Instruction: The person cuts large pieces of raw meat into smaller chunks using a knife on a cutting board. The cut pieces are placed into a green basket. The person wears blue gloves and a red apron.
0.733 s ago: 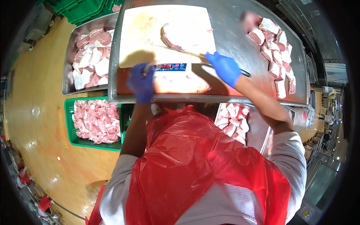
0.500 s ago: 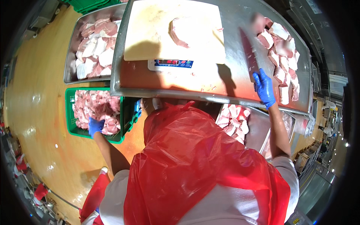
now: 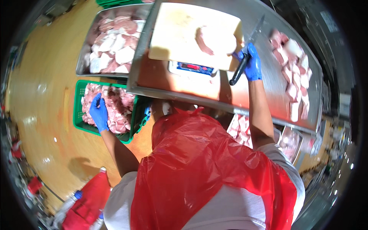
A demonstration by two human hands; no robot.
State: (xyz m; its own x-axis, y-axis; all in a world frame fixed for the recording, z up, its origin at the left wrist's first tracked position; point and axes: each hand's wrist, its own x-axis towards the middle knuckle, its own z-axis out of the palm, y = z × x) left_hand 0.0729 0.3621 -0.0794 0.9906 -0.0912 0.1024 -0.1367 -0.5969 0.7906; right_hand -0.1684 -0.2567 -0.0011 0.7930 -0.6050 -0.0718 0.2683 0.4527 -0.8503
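Note:
In blue gloves, both my hands work apart. My right hand (image 3: 253, 63) grips a long knife (image 3: 240, 69) by its black handle, the blade pointing up and away over the steel table. It is beside the right edge of a pale cutting board (image 3: 172, 32), which lies on a scale (image 3: 191, 68). On the board rests one pale pink piece of meat (image 3: 204, 41). My left hand (image 3: 99, 114) is above a green crate (image 3: 78, 122) of pink meat trimmings (image 3: 117, 115), its fingers slightly curved and apart, with nothing visible in them.
Pale meat chunks (image 3: 295, 76) line the right side of the steel table (image 3: 268, 90). A metal tub (image 3: 82, 63) of larger cuts stands at the left. Below the table edge is a tray with meat pieces (image 3: 239, 130). A person in a red apron (image 3: 88, 203) is at lower left.
My right hand has brought the knife left to the board's edge, turning the blade to point up and right. My left hand has lifted from the meat in the crate, its fingers now raised.

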